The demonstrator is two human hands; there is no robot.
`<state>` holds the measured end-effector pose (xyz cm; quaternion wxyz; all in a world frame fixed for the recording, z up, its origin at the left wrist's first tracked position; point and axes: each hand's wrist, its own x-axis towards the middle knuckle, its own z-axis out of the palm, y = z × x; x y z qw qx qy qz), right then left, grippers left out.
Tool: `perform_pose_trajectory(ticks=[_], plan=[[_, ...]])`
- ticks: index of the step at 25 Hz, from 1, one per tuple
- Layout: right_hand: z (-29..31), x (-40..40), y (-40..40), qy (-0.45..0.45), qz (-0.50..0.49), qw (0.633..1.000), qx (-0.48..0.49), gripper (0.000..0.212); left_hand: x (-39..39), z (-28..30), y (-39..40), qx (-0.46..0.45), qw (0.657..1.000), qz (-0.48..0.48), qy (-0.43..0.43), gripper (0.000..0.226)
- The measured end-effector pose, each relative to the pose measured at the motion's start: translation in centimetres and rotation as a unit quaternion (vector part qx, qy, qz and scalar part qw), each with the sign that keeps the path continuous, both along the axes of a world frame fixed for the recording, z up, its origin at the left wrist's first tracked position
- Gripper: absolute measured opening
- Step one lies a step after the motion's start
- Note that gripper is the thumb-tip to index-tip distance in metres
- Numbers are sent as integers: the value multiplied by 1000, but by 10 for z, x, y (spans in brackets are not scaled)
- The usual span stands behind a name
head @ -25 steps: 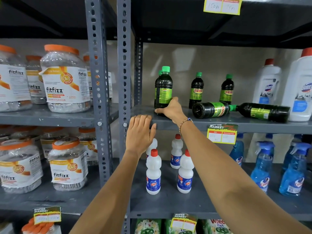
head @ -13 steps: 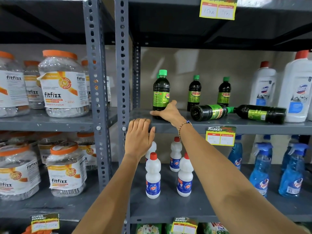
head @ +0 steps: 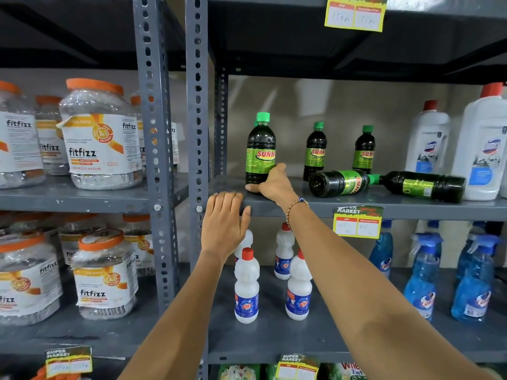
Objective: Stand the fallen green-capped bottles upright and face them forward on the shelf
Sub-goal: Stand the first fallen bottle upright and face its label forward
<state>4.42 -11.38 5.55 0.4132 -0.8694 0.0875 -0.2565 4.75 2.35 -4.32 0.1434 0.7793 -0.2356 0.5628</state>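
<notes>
A dark green-capped bottle (head: 260, 149) stands upright at the front left of the grey shelf (head: 411, 207), its Sunny label facing forward. My right hand (head: 273, 183) wraps the base of this bottle, thumb in front. Two more green-capped bottles (head: 315, 152) (head: 364, 150) stand upright further back. Two others lie on their sides to the right, one (head: 338, 183) with its base toward me and one (head: 422, 185) lying lengthwise with its cap pointing left. My left hand (head: 223, 223) rests flat against the shelf's front edge, fingers together, holding nothing.
Large white red-capped bottles (head: 481, 149) stand at the shelf's right end. Below are small white bottles (head: 247, 286) and blue spray bottles (head: 422, 278). Orange-lidded fitfizz jars (head: 101, 138) fill the left rack beyond the grey uprights (head: 196, 105). A yellow price tag (head: 356, 222) hangs on the shelf edge.
The front bottle has been turned, so its Sunny label now faces forward. My right hand stayed at its base. My left hand kept its place on the shelf edge.
</notes>
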Motion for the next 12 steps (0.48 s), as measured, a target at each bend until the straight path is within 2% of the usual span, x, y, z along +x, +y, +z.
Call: perform_pose_trajectory(ticks=[2, 5, 9, 12], plan=[[0, -1, 1, -5, -4, 1000, -14, 84, 0, 0, 0, 0, 1000, -1, -2, 39], [2, -4, 0, 11, 16, 1000, 16, 75, 1, 0, 0, 3, 1000, -9, -5, 38], [-1, -7, 6, 2, -52, 995, -89, 84, 1, -2, 1, 4, 1000, -12, -4, 38], [-1, -8, 6, -3, -53, 993, -105, 86, 1, -1, 0, 3, 1000, -13, -3, 37]])
